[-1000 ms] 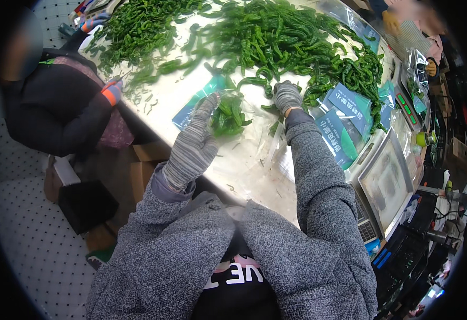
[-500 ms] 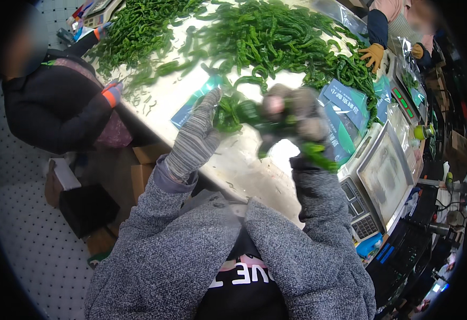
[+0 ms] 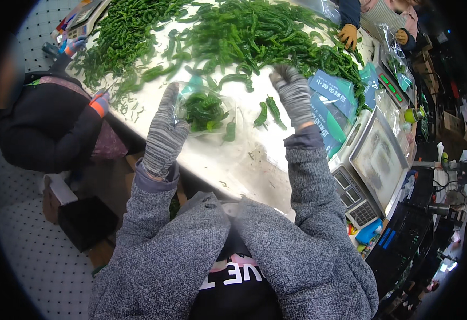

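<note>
My left hand (image 3: 165, 133), in a striped grey knit glove, grips the edge of a clear plastic bag (image 3: 233, 109). Inside the bag, curled green peppers (image 3: 204, 111) are bunched on the side by my fingers. My right hand (image 3: 293, 98), in a matching glove, is just short of the large heap of green peppers (image 3: 255, 37). Its fingertips are smeared by motion, so whether they hold anything does not show. Between my hands, a pair of loose peppers (image 3: 274, 111) lies on the white table (image 3: 260, 165).
Blue-and-teal printed bags (image 3: 329, 98) lie to the right, beside a scale with a flat pan (image 3: 378, 160). A co-worker's gloved hand (image 3: 99, 104) is at the left table edge; another's orange glove (image 3: 347, 36) touches the heap. A second scale (image 3: 393, 88) stands far right.
My right hand has moved up and away from the bag, toward the heap; the peppers seen at it are gone from it. The bag in my left hand has shifted left, and loose peppers show on the table.
</note>
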A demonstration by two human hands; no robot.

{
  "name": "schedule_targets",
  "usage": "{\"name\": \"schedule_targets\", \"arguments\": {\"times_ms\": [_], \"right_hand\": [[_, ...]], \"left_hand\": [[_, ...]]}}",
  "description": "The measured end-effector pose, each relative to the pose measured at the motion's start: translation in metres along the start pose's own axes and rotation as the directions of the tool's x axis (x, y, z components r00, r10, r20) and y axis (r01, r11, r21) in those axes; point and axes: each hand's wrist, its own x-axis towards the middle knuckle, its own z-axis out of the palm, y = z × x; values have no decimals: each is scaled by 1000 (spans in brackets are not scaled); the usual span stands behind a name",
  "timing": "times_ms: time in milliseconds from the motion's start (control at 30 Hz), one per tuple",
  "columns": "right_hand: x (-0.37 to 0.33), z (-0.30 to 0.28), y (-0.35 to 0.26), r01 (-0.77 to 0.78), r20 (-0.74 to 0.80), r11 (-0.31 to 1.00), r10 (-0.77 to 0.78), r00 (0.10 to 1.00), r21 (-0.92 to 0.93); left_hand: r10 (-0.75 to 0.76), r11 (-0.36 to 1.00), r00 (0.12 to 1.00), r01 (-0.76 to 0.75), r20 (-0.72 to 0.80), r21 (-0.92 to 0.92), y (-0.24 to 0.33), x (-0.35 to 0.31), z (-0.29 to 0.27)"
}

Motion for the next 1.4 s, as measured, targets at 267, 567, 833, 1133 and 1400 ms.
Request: {"name": "schedule_targets", "arguments": {"times_ms": [267,567,833,1133,1400], "right_hand": [[-25,59,43,-257,32,605,424,905,-753],[-34,-12,-56,-66,204,768,-85,975,637],[-43,38,-124,203,587,979,-162,794,-5],[-62,22,-97,146,117,947,-116,986,-287],[-85,8,-96,-88,212,858,-25,977,507]], "left_hand": [[-118,979,991,127,65,-157,15,-4,0],[-42,985,996,55,80,-165,15,-8,6],[-17,997,988,6,151,74,7,-2,-8],[34,954,986,16,161,-300,-8,7,-27],[-22,907,935,168,354,-387,42,50,-43]]}}
